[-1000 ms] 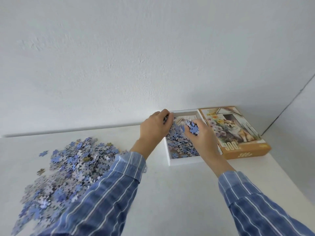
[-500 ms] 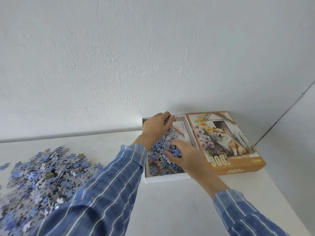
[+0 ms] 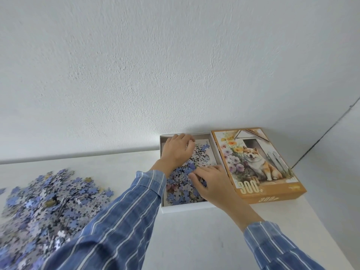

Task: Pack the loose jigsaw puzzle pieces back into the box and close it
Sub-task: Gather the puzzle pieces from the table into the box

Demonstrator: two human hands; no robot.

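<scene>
Filling is the step in hand: both hands are down in the open box (image 3: 185, 208), at about one o'clock on the table (image 3: 194, 242), where a layer of pieces (image 3: 180, 183) already lies. The right hand (image 3: 213, 183) rests flat and loose on them, gripping nothing. The left hand (image 3: 178, 151), at the box's twelve o'clock end, bends its fingers down with the tips hidden, so I cannot tell whether it holds any. Next, I judge, comes another scoop from the big pile (image 3: 48, 201) at nine o'clock, which is cut off by the frame and a sleeve (image 3: 120, 221). The lid (image 3: 253, 162) lies at the box's three o'clock.
</scene>
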